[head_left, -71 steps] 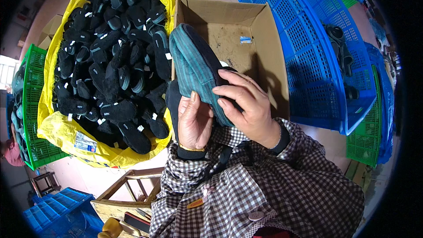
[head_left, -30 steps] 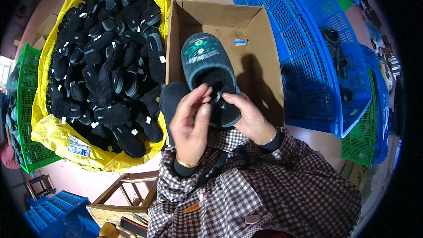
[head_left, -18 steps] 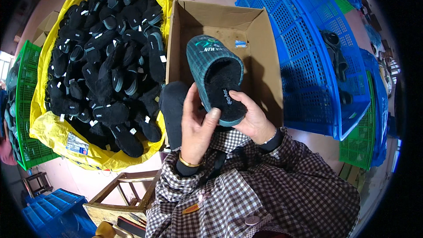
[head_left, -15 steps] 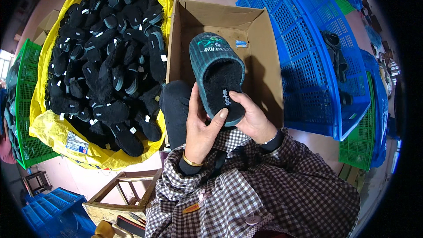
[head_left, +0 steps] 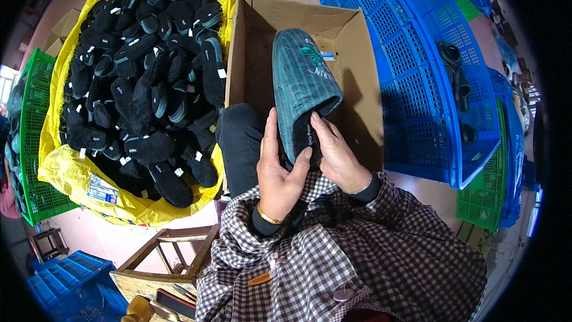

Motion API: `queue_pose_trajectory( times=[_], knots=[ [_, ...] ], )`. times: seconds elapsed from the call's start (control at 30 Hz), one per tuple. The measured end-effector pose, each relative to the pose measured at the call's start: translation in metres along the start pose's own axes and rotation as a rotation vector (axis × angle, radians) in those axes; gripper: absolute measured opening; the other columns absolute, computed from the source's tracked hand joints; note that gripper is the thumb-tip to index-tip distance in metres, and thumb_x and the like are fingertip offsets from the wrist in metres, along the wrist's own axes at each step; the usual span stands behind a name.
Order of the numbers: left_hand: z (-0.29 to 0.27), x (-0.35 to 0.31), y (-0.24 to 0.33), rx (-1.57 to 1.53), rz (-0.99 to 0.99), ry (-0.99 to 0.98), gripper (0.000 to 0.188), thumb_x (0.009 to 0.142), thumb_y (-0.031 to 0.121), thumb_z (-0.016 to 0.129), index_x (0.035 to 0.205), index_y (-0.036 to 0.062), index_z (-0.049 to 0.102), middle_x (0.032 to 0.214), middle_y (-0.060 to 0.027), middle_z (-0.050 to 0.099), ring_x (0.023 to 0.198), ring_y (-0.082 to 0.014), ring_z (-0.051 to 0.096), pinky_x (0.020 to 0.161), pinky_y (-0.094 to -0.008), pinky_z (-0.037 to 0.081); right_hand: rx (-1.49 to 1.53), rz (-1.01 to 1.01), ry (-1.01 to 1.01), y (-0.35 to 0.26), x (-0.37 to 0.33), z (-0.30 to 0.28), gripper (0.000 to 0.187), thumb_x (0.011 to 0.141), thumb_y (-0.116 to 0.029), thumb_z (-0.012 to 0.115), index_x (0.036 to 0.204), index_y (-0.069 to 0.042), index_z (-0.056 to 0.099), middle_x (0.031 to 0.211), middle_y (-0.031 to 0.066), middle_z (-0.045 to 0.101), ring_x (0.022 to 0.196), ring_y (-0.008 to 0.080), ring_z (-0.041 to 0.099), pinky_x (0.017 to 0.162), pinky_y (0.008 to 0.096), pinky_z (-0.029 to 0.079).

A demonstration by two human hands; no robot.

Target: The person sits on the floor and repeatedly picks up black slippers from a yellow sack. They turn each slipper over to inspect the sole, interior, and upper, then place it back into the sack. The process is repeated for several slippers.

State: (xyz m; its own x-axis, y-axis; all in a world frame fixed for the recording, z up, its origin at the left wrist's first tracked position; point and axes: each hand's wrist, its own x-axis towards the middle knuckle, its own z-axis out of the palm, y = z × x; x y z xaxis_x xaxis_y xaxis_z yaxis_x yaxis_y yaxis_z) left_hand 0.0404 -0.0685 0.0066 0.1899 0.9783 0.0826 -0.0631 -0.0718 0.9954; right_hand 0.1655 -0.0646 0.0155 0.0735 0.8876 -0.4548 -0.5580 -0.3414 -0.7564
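Between my two hands is a dark teal striped slipper (head_left: 298, 77), its toe pointing away from me. It is tilted so that its left side shows, and the black fluffy lining is visible only at the opening. My left hand (head_left: 280, 167) grips the heel end from the left, thumb on the insole edge and fingers along the outside. From the right, my right hand (head_left: 339, 158) holds the heel with the thumb over the insole; its other fingers are mostly hidden. Below the slipper stands an open cardboard box (head_left: 250, 53).
A yellow sack (head_left: 53, 149) heaped with black slippers (head_left: 149, 146) stands on the left. Blue plastic crates (head_left: 411, 83) rise on the right, with a green crate (head_left: 482, 185) behind. A wooden stool (head_left: 143, 283) is at lower left, beside a blue crate (head_left: 71, 286).
The slipper has been rolled to the right, so its left side faces up and less of the inside shows. Its toe has moved slightly away and right; both hands keep hold.
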Motion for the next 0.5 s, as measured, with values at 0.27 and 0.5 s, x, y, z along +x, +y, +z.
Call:
queue_pose_trajectory(
  times=[0.27, 0.5],
  knots=[
    [0.002, -0.002, 0.006, 0.224, 0.113, -0.011, 0.08, 0.078, 0.004, 0.07, 0.144, -0.0041, 0.027, 0.14, -0.0201, 0.042, 0.127, -0.0263, 0.044, 0.105, -0.0347, 0.034, -0.026, -0.038, -0.092, 0.004, 0.005, -0.012, 0.045, 0.103, -0.035, 0.034, 0.135, -0.005, 0.044, 0.133, 0.0058, 0.05, 0.118, 0.014, 0.049, 0.102, 0.0308, 0.041],
    [0.002, -0.001, 0.009, 0.337, 0.182, -0.049, 0.08, 0.078, 0.013, 0.072, 0.143, -0.0048, 0.029, 0.139, -0.0212, 0.043, 0.126, -0.0267, 0.045, 0.104, -0.0348, 0.035, 0.037, -0.101, -0.178, 0.01, 0.004, -0.02, 0.046, 0.103, -0.036, 0.032, 0.135, -0.005, 0.044, 0.132, 0.0051, 0.052, 0.118, 0.0149, 0.05, 0.101, 0.0304, 0.041]
  ],
)
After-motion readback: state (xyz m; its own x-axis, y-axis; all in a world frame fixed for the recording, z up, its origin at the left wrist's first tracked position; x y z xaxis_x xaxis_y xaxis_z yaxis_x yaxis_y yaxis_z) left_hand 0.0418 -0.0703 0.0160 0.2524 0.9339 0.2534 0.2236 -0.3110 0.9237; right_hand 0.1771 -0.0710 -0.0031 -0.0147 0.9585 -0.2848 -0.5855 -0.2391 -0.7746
